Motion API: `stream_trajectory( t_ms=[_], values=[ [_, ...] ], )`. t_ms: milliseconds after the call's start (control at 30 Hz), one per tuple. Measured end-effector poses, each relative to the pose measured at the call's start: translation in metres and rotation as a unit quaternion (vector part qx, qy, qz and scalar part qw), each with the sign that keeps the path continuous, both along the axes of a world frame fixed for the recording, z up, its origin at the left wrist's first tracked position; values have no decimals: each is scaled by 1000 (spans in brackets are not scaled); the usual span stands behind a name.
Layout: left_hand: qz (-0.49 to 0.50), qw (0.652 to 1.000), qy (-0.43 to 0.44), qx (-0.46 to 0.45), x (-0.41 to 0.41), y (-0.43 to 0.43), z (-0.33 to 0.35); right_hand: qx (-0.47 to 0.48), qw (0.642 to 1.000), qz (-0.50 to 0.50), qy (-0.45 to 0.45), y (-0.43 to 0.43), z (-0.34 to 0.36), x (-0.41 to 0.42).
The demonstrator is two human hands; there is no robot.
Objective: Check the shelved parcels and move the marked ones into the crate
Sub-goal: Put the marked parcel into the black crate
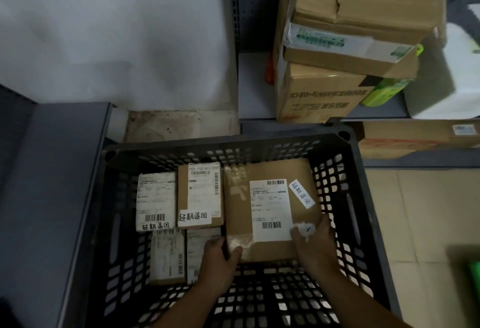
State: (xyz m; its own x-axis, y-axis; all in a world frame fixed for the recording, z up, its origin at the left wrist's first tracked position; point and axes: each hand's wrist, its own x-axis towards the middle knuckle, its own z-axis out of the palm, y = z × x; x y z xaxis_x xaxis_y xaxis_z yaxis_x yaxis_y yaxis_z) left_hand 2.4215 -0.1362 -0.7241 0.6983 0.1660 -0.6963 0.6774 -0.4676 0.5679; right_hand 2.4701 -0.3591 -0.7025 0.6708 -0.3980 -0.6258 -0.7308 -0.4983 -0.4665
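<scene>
**Parcel placement, right half of crate**

Gripping the large brown parcel (270, 210) at its near edge with both hands: with the left hand (220, 260), thumb on top and fingers wrapped round the near-left corner; with the right hand (314, 244), clasping the near-right corner, something white on one finger. Holding it label-up inside the black crate (363, 210), near the far wall and just beside the small parcels (200, 195) filling the left half; not being able to tell whether it is resting on the crate floor yet. Reading the handwritten sticker (301, 193) beside the label as the mark, so judging this one rightly chosen. Doing it well probably means:

- keeping the parcel level
- easing it down flat without catching the neighbour's edge
- slipping fingers out only once the weight is sitting on the floor
- leaving the sticker facing up

Leaving more boxes (350, 41) waiting on the shelf (254, 86) for checking.
</scene>
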Motion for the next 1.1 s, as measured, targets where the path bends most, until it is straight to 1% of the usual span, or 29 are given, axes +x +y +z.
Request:
stream_trajectory(
  t_ms=[133, 200, 300, 400, 500, 567, 667, 733, 833, 967, 1033, 1100],
  values=[
    [-32, 998, -7, 48, 7, -9, -9, -50, 997, 61, -20, 3, -13, 1],
    [-38, 998, -12, 55, 7, -19, -7, -67, 995, 79, -11, 3, -20, 5],
    [-87, 993, 11, 78, 2, -28, -4, -87, 991, 105, 7, 5, -24, 5],
    [-138, 985, 39, 97, 2, -32, -6, -109, 986, 128, 6, 5, -28, 1],
    [-133, 986, 62, 81, 6, -30, -4, -108, 984, 140, 21, 1, -29, 3],
    [-130, 986, 52, 88, 5, -26, 2, -94, 983, 156, 34, 0, -21, 4],
    [-173, 974, 20, 143, 5, -22, 28, -97, 970, 219, 30, 1, 4, 6],
    [-202, 965, -35, 162, 6, -25, 50, -111, 956, 271, 34, 3, 27, 10],
    [-216, 945, -125, 213, 8, -29, 89, -116, 936, 333, 16, 2, 62, 14],
    [-180, 918, -213, 282, -1, -32, 129, -107, 907, 407, -23, -2, 101, 16],
    [-153, 905, -244, 312, -10, -35, 150, -93, 881, 460, -59, 0, 121, 17],
    [-97, 892, -268, 352, -23, -39, 173, -81, 845, 516, -116, 7, 146, 19]
  ],
)
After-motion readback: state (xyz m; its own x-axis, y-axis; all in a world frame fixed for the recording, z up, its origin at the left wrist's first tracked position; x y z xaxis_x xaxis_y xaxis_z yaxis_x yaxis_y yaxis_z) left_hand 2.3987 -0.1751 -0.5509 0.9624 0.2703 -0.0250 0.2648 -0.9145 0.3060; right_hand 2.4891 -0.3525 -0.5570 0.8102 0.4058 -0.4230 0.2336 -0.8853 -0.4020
